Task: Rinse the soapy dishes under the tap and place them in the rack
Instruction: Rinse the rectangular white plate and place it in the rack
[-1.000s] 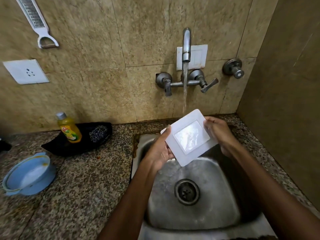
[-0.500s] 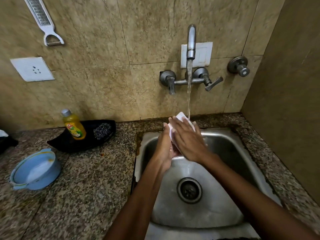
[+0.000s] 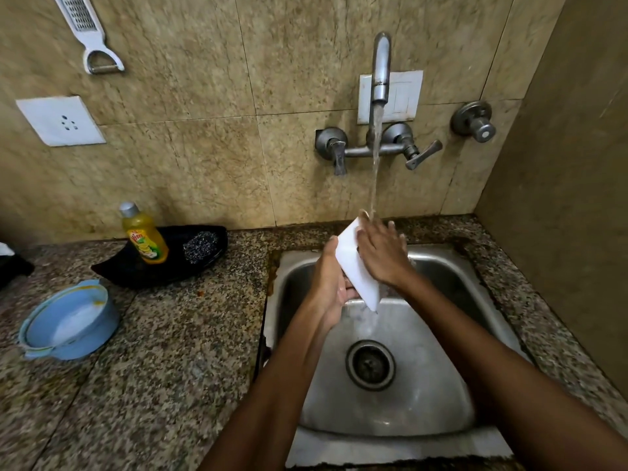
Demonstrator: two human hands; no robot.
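Plate (image 3: 353, 266): centre frame, on edge under the tap (image 3: 380, 73) stream, over the sink (image 3: 441, 385).
Left hand (image 3: 331, 283): grips plate's left side.
Right hand (image 3: 382, 253): fingers spread flat on plate.
Counter (image 3: 153, 351): speckled granite, left; tiled wall (image 3: 204, 113) behind.

Brushed, dull steel sink (image 3: 424, 396); grey metal tap (image 3: 380, 73), worn sheen; speckled granite counter (image 3: 163, 351), polished; smooth white plate (image 3: 356, 266), wet; glossy black tray (image 3: 163, 270); blue plastic bowl (image 3: 98, 321).

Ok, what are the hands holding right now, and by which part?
The white square plate, tilted on edge under the tap. The left hand grips its lower left edge; the right hand lies flat on its face.
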